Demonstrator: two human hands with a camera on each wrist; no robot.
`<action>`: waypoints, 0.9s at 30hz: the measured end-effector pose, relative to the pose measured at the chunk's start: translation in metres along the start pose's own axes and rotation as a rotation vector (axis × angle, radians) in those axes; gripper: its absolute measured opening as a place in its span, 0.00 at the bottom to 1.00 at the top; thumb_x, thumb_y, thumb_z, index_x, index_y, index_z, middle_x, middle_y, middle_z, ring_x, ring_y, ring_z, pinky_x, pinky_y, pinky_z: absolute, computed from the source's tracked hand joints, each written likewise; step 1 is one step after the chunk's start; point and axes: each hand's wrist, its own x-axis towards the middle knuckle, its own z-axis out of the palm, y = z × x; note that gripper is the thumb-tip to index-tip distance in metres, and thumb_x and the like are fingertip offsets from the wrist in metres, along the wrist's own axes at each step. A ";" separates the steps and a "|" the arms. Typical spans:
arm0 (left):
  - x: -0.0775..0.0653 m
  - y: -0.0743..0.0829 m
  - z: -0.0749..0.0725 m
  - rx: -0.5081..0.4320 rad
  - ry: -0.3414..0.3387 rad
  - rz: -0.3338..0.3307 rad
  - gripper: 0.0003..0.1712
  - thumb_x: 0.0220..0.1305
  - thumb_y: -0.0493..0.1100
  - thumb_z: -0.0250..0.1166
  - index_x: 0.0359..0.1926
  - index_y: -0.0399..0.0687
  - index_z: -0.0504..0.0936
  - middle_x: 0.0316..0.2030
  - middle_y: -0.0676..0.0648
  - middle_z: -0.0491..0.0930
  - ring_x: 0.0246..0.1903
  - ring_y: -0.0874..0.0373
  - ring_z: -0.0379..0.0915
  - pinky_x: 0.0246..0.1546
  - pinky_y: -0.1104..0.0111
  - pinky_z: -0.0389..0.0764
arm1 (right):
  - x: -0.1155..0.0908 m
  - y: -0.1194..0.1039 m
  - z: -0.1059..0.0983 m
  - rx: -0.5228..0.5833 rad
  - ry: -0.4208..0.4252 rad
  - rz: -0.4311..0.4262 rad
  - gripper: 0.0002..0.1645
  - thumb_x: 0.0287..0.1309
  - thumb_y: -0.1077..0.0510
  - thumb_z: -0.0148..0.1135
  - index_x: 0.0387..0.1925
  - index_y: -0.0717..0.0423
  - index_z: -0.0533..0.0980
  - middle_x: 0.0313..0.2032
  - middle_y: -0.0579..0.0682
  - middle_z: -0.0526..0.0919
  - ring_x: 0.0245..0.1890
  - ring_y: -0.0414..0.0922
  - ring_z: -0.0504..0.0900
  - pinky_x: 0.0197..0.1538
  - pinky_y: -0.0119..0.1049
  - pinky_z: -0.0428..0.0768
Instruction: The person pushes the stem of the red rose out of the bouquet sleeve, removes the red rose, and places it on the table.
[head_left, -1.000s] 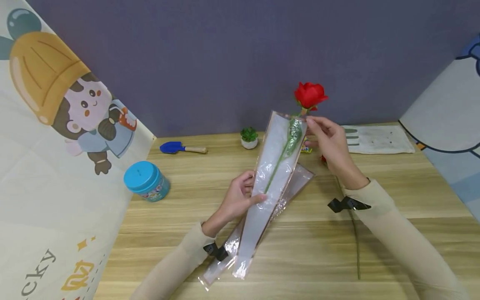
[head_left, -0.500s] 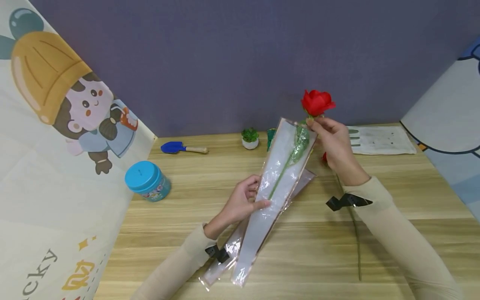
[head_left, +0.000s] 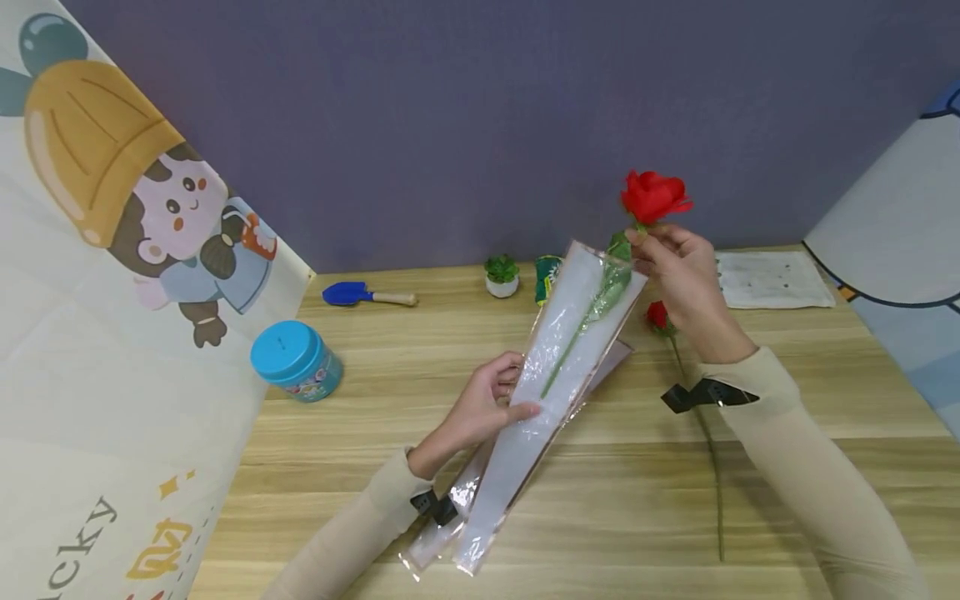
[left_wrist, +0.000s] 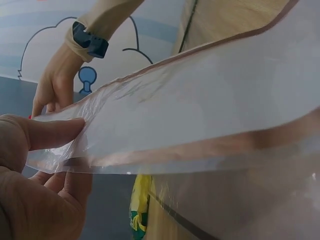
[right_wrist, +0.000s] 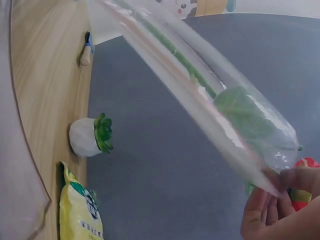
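Observation:
A red rose [head_left: 655, 197] has its green stem and leaf inside a flat clear-and-white flower sleeve [head_left: 517, 442] with a pinkish-brown border. Its bloom stands out above the sleeve's wide top. My left hand [head_left: 483, 404] pinches the sleeve about midway, thumb on the front and fingers behind, just below the stem's lower end. At the top, my right hand [head_left: 686, 267] pinches the rose right under the bloom, fingertips at the sleeve's mouth. In the right wrist view the leaf [right_wrist: 242, 112] shows through the film. A second sleeve [head_left: 611, 367] lies beneath, partly covered.
Another red rose [head_left: 657, 315] lies on the table under the right forearm. Along the back are a blue trowel [head_left: 348, 293], a small potted succulent [head_left: 501, 279], a green-and-yellow packet [right_wrist: 80, 212] and a whitish cloth [head_left: 776, 279]. A blue lidded tub [head_left: 296, 362] stands left.
My right hand has gone from the sleeve's top edge to under the bloom and shifted right with the rose. The sleeve leans further right. The second rose's bloom has come into fuller view.

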 end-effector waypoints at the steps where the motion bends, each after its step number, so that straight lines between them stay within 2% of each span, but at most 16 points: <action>1: 0.000 0.000 0.000 0.000 -0.003 -0.002 0.30 0.56 0.26 0.72 0.61 0.35 0.76 0.56 0.31 0.84 0.44 0.51 0.87 0.43 0.65 0.91 | 0.001 -0.001 -0.001 0.013 0.002 -0.007 0.04 0.61 0.63 0.73 0.36 0.56 0.84 0.29 0.43 0.89 0.31 0.37 0.85 0.38 0.25 0.87; 6: -0.003 -0.001 -0.003 0.019 0.000 -0.028 0.32 0.56 0.26 0.72 0.63 0.37 0.75 0.58 0.33 0.84 0.48 0.45 0.87 0.44 0.64 0.91 | 0.003 -0.008 -0.007 0.077 0.011 -0.014 0.05 0.60 0.64 0.73 0.38 0.58 0.85 0.31 0.45 0.90 0.29 0.37 0.86 0.35 0.26 0.87; 9: -0.005 -0.002 -0.006 0.033 0.002 -0.030 0.33 0.56 0.26 0.73 0.64 0.38 0.75 0.59 0.33 0.84 0.48 0.43 0.87 0.44 0.63 0.91 | 0.004 -0.013 -0.012 0.063 0.017 -0.011 0.08 0.60 0.62 0.75 0.40 0.57 0.84 0.33 0.45 0.90 0.30 0.37 0.85 0.32 0.26 0.85; 13: -0.008 -0.001 -0.013 0.075 -0.001 -0.018 0.35 0.57 0.28 0.73 0.66 0.37 0.73 0.60 0.33 0.83 0.51 0.42 0.86 0.48 0.66 0.90 | 0.005 -0.020 -0.019 0.057 0.022 -0.017 0.11 0.58 0.60 0.76 0.41 0.58 0.84 0.34 0.45 0.91 0.31 0.38 0.85 0.32 0.27 0.85; 20: -0.013 0.000 -0.022 0.080 -0.008 0.002 0.37 0.57 0.27 0.72 0.68 0.37 0.73 0.60 0.31 0.82 0.51 0.39 0.86 0.48 0.64 0.90 | 0.008 -0.035 -0.031 0.132 0.049 -0.106 0.09 0.57 0.67 0.75 0.39 0.64 0.85 0.31 0.50 0.91 0.29 0.41 0.88 0.31 0.30 0.87; 24: -0.017 -0.002 -0.026 0.096 -0.011 -0.010 0.37 0.57 0.27 0.72 0.68 0.37 0.72 0.60 0.31 0.82 0.52 0.38 0.85 0.48 0.64 0.91 | 0.011 -0.051 -0.040 0.173 0.078 -0.154 0.06 0.58 0.70 0.72 0.38 0.67 0.84 0.31 0.52 0.91 0.27 0.43 0.88 0.29 0.31 0.88; 27: -0.020 -0.002 -0.030 0.114 -0.011 -0.021 0.38 0.58 0.28 0.73 0.69 0.38 0.72 0.59 0.32 0.83 0.52 0.39 0.85 0.47 0.65 0.91 | 0.012 -0.064 -0.050 0.191 0.104 -0.178 0.08 0.58 0.71 0.72 0.39 0.68 0.83 0.32 0.53 0.90 0.27 0.44 0.88 0.28 0.32 0.88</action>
